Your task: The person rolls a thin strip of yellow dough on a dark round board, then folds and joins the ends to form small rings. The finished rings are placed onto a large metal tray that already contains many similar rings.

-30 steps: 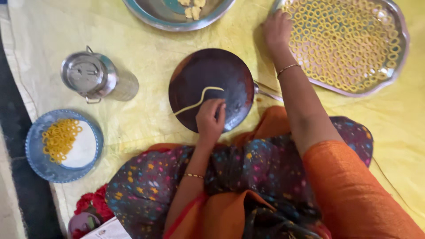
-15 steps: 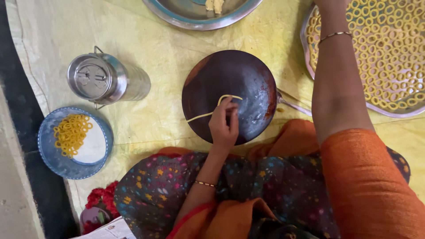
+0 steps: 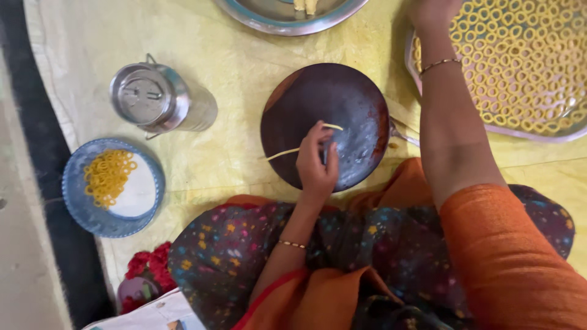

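Head view: folded paper, white with coloured print [image 3: 160, 313], at bottom edge beside red flowers [image 3: 147, 269]. Yellow cloth [image 3: 244, 67] covers floor; dark strip along its left edge. Left hand [image 3: 316, 162] pinching pale dough strand [image 3: 293, 150] on round dark board [image 3: 342, 110], cloth centre. Right hand [image 3: 431, 11] at tray of yellow dough rings [image 3: 526, 67], top right corner; grip cut off, cannot tell. Steel lidded can [image 3: 156, 101] left; blue plate [image 3: 82, 201] holding rings near left edge; steel dish [image 3: 275, 18] at top edge.

Right hand [image 3: 431, 9] runs off the far edge, fingers unseen; far bowl [image 3: 275, 18] and right tray [image 3: 428, 85] are cut off too.
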